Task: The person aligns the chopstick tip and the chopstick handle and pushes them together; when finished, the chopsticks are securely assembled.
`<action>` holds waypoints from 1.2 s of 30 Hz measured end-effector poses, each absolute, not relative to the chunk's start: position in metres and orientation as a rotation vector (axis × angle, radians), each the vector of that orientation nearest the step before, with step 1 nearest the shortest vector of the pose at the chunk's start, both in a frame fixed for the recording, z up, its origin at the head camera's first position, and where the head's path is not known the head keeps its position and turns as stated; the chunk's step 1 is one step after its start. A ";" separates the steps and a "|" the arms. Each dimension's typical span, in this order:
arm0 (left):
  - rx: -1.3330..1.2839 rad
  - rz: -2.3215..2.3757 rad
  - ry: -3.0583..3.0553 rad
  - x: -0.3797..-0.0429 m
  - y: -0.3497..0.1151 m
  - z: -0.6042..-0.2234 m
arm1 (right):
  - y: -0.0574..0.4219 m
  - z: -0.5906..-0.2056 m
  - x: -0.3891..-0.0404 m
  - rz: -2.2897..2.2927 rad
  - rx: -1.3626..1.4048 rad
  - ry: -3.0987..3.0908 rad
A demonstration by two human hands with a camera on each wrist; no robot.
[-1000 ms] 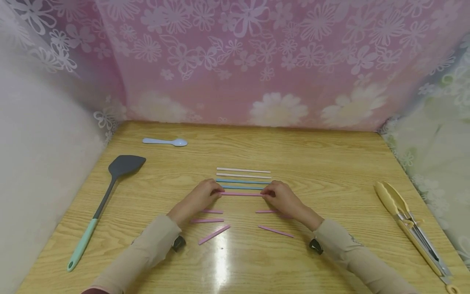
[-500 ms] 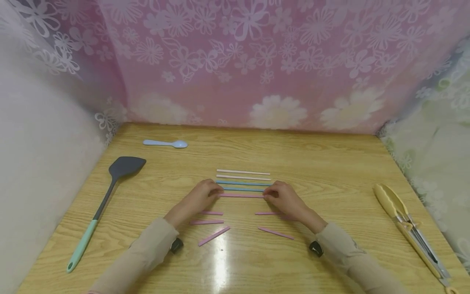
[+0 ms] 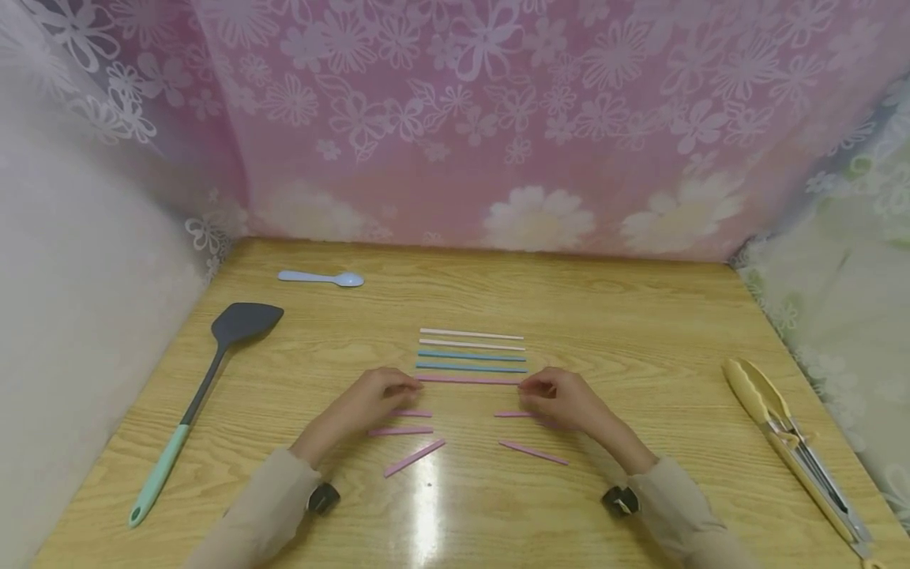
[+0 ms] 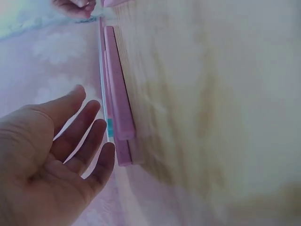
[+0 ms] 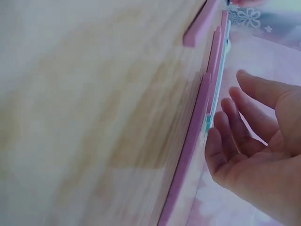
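Observation:
In the head view a long pink stick (image 3: pixel 469 380) lies crosswise on the table, nearest me in a stack of parallel sticks. Beyond it lie two blue sticks (image 3: pixel 469 368) and two white sticks (image 3: pixel 469 333). My left hand (image 3: pixel 366 399) is at the pink stick's left end, my right hand (image 3: pixel 569 401) at its right end. Both wrist views show thumb and fingers spread apart with nothing held, for the left hand (image 4: pixel 56 160) and the right hand (image 5: pixel 263 136) alike. Shorter pink sticks (image 3: pixel 415 458) lie below the hands, some partly covered by them.
At the left lies a spatula (image 3: pixel 245 322) with a mint handle, and a pale blue spoon (image 3: pixel 320 277) lies farther back. Yellow-tipped tongs (image 3: pixel 789 435) rest along the right edge. A pink flowered cloth (image 3: pixel 455 126) hangs behind the table.
Both hands have let go of the long pink stick and drawn outward and toward me. It now lies with its ends uncovered, below the blue sticks.

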State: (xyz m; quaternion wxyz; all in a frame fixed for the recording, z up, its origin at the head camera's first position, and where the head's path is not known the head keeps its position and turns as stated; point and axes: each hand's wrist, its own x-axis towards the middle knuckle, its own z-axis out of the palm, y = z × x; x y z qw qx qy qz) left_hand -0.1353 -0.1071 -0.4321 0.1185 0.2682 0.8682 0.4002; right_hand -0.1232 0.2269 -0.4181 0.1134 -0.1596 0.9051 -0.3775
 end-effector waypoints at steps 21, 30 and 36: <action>0.814 1.127 2.434 -0.126 -0.119 -0.442 | 0.232 -0.427 -0.117 -0.993 -0.643 2.635; 0.834 1.109 2.473 -0.128 -0.116 -0.442 | 0.233 -0.427 -0.117 -0.978 -0.654 2.642; 0.834 1.116 2.489 -0.126 -0.113 -0.442 | 0.233 -0.428 -0.117 -0.989 -0.656 2.638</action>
